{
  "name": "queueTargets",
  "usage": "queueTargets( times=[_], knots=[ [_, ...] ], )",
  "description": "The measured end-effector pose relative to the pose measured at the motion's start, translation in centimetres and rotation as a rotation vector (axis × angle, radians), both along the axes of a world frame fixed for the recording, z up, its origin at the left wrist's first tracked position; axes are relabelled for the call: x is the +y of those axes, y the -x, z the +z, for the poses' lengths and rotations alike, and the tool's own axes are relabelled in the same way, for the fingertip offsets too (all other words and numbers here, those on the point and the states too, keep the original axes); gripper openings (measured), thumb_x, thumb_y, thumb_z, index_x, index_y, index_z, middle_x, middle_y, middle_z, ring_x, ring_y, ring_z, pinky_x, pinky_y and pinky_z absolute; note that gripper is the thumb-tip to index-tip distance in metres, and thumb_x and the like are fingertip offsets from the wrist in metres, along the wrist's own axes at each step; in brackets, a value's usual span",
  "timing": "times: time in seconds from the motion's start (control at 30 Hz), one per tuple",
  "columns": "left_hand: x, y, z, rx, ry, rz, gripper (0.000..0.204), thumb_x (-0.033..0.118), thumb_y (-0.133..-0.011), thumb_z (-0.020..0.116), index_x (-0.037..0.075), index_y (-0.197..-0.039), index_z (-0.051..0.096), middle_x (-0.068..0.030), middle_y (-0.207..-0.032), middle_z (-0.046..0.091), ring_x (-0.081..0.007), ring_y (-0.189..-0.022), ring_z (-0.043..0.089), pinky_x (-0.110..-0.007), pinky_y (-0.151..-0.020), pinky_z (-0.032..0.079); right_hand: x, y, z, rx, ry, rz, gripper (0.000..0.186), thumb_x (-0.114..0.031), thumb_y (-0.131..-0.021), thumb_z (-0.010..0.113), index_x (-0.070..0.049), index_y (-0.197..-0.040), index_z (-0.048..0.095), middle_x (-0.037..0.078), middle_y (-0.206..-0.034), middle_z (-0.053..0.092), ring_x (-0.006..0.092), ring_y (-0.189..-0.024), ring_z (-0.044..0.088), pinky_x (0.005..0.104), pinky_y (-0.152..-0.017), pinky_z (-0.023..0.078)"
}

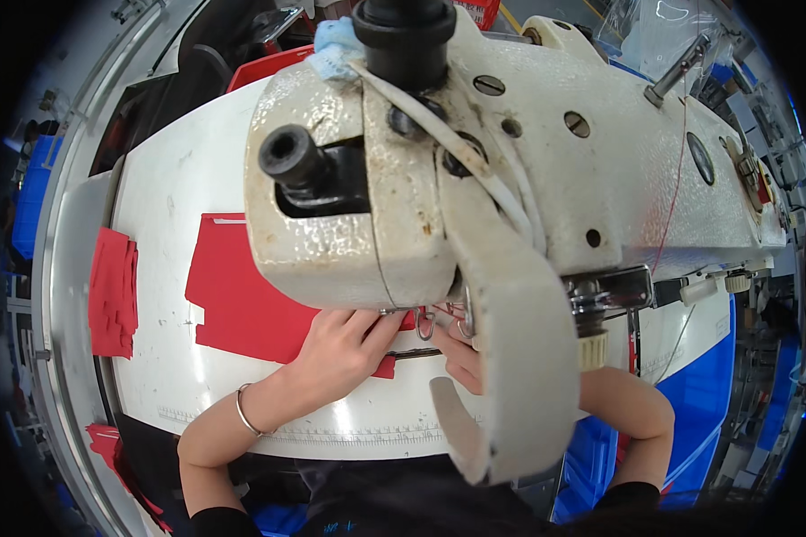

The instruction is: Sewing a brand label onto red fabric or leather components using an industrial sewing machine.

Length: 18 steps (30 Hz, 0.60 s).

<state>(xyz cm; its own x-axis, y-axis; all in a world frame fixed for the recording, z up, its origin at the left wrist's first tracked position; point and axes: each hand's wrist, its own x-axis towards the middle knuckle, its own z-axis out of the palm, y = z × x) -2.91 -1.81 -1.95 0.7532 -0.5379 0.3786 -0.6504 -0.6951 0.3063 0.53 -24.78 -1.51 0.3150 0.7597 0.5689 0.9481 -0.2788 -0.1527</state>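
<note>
head cam | faces dn twd hands (338, 356) | close abv sewing mach (537, 197)

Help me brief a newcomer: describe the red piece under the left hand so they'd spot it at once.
Find the big cream sewing machine over the white tabletop. A red piece spreads leftward from beneath it and the left hand. Unlike the narrow red stack at the table's left edge, it is broad, notched on its left side.
</note>
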Motion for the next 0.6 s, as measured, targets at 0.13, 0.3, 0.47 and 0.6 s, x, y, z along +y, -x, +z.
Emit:
queueTargets(
  times=[0.13,0.3,0.47,0.6],
  knots=[
    [0.0,0.1,0.7,-0.078,0.149,-0.012,0.033,0.006,-0.062,0.066,0.001,-0.095,0.067,-0.0036,-0.082,0.061,-0.0173,-0.071,0.059,-0.029,-0.056,0.047,0.4,0.7,-1.3,0.018,-0.008,-0.069,0.017,-0.012,-0.051,0.06,-0.008,-0.054,0.043,0.006,-0.067,0.053,0.0172,-0.057,0.053,0.0284,-0.048,0.043],
    [0.5,0.3,-0.3,-0.09,0.123,-0.052,0.035,0.006,-0.061,0.064,0.0,-0.096,0.067,-0.0053,-0.09,0.065,-0.0171,-0.075,0.06,-0.028,-0.061,0.049,1.1,0.6,-0.2,-0.018,-0.184,-0.201,0.017,-0.014,-0.05,0.058,-0.009,-0.053,0.043,0.005,-0.062,0.049,0.0174,-0.056,0.052,0.0287,-0.049,0.042],
    [0.9,0.7,0.3,-0.038,0.068,-0.074,0.038,0.006,-0.061,0.064,-0.001,-0.098,0.067,-0.0073,-0.096,0.064,-0.0186,-0.084,0.06,-0.029,-0.066,0.051,0.5,0.6,-5.6,0.015,0.012,0.072,0.015,-0.013,-0.05,0.058,-0.01,-0.054,0.044,0.003,-0.058,0.044,0.0166,-0.055,0.05,0.0283,-0.048,0.041],
    [0.5,0.5,0.8,-0.021,0.088,-0.107,0.037,0.006,-0.061,0.064,-0.002,-0.098,0.067,-0.0073,-0.098,0.063,-0.019,-0.086,0.06,-0.029,-0.068,0.051,-0.1,0.1,-1.3,-0.047,0.089,0.064,0.016,-0.012,-0.05,0.059,-0.009,-0.054,0.044,0.003,-0.059,0.044,0.0164,-0.054,0.05,0.0282,-0.048,0.04]
  ],
)
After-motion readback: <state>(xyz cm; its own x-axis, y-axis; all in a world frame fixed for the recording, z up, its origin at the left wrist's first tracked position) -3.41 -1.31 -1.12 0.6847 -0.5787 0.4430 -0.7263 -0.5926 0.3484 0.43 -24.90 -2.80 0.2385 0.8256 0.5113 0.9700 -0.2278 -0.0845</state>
